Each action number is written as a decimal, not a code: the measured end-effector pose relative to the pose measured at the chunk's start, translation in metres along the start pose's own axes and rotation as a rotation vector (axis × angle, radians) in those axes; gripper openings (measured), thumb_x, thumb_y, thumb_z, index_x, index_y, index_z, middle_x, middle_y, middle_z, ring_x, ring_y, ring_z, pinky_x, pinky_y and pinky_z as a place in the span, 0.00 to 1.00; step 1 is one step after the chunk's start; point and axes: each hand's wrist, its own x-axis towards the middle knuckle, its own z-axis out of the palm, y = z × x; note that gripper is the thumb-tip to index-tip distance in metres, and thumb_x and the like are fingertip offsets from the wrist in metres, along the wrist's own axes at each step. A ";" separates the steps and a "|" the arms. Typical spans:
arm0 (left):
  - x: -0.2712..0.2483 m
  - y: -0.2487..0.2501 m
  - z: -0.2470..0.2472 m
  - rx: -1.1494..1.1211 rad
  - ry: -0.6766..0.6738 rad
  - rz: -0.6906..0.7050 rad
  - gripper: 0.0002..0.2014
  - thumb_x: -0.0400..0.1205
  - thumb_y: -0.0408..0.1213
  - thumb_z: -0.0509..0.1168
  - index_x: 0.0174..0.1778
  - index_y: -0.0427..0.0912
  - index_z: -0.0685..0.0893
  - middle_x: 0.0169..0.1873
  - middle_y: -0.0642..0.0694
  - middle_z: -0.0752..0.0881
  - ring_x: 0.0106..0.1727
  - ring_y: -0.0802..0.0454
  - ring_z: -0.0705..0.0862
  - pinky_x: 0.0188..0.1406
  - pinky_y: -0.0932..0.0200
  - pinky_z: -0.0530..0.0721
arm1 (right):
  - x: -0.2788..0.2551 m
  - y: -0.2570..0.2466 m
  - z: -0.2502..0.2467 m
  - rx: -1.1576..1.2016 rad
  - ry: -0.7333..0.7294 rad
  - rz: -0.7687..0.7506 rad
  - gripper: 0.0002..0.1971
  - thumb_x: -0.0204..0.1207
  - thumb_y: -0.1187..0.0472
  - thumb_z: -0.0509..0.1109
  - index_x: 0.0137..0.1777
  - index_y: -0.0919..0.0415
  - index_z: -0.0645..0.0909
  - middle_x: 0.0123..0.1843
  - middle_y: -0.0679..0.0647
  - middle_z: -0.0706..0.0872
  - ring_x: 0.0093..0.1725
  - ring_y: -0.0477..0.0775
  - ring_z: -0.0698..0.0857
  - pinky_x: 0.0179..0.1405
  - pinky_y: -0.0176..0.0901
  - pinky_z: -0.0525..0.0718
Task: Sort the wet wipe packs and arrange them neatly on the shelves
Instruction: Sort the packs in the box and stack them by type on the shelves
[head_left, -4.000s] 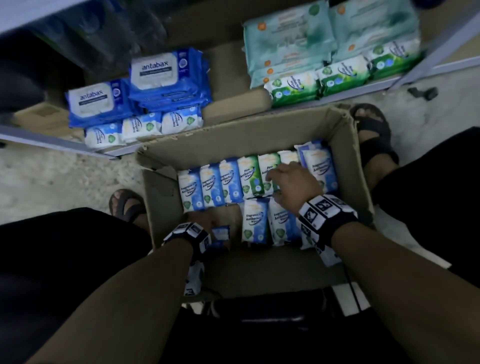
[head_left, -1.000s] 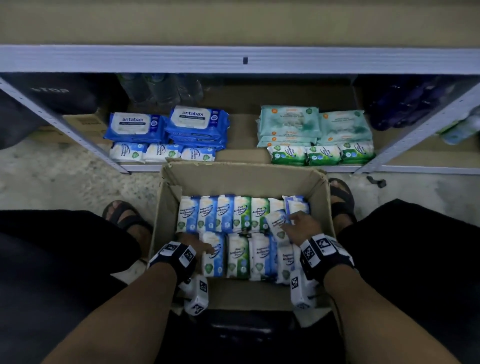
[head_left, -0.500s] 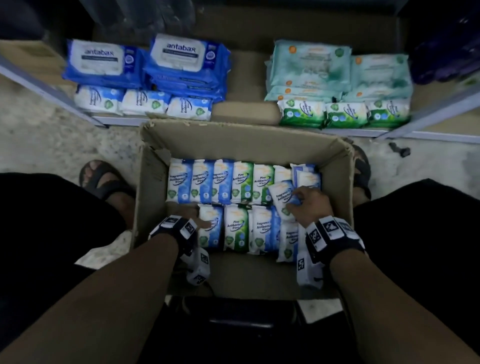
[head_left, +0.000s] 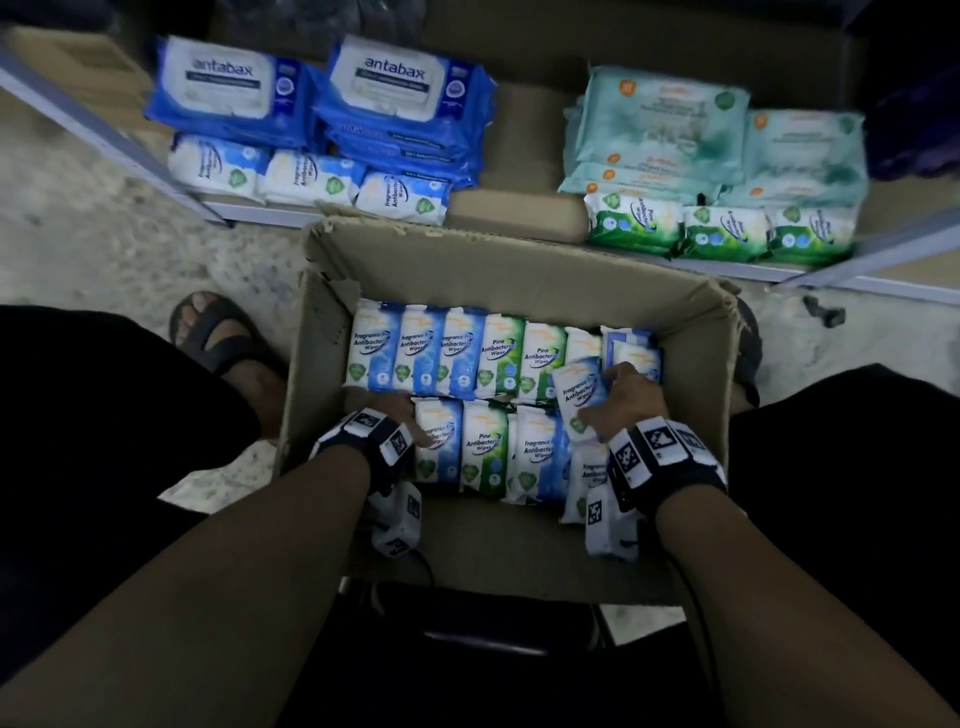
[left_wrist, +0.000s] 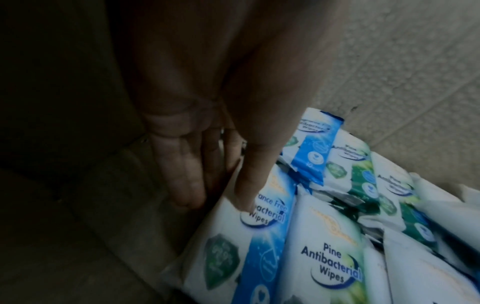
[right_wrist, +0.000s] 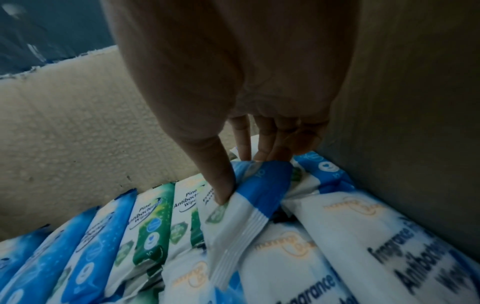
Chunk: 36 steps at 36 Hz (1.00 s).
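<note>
I am kneeling over the cardboard box (head_left: 519, 270) with both hands down inside it. My right hand (head_left: 626, 397) is pinching a blue fragrance-free pack (head_left: 576, 395) at about three o'clock in the box, thumb (right_wrist: 221, 185) on its printed face and fingers (right_wrist: 262, 144) curled behind its far end, so that grip is clenched on the pack and tilting it up out of the far row. My left hand (head_left: 395, 415) is at about eight o'clock, thumb pressing the face of the end blue pack (left_wrist: 249, 236) in the near row while straight fingers slide down between it and the box wall; that grip is not closing on anything, only steadying.

The shelf (head_left: 519, 239) lies at twelve o'clock beyond the box, with the blue row (head_left: 311, 182) at eleven and the green pine row (head_left: 722, 231) at one.

The risks I am judging from here: the wrapper is slick and soft, and I am holding it only near one end, so it could slip or fold as it is coming free. The neighbours are packed tight, and dragging this one out could tip the green pine pack (right_wrist: 153, 207) beside it and scramble the row. Blue and green look alike in this dim light, so I could be carrying it to the wrong row.
</note>
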 end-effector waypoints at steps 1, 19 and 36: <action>-0.002 0.002 0.000 0.025 0.018 -0.017 0.33 0.74 0.55 0.76 0.71 0.40 0.79 0.69 0.45 0.80 0.69 0.43 0.79 0.65 0.55 0.76 | -0.001 -0.003 -0.002 -0.022 -0.020 0.017 0.31 0.72 0.57 0.78 0.72 0.64 0.72 0.66 0.62 0.82 0.64 0.62 0.83 0.54 0.46 0.84; -0.066 0.103 -0.013 -1.101 -0.263 0.131 0.19 0.81 0.47 0.71 0.65 0.43 0.81 0.54 0.43 0.88 0.51 0.47 0.89 0.45 0.54 0.88 | -0.034 -0.031 0.007 0.610 -0.075 -0.160 0.15 0.77 0.56 0.76 0.61 0.59 0.87 0.54 0.55 0.91 0.50 0.58 0.89 0.53 0.59 0.88; -0.031 0.065 -0.005 -1.245 -0.086 0.053 0.11 0.81 0.22 0.67 0.59 0.30 0.83 0.45 0.35 0.88 0.32 0.49 0.90 0.28 0.56 0.89 | 0.001 0.000 0.004 -0.094 0.125 0.038 0.34 0.79 0.61 0.69 0.83 0.57 0.60 0.86 0.57 0.53 0.80 0.68 0.60 0.77 0.55 0.64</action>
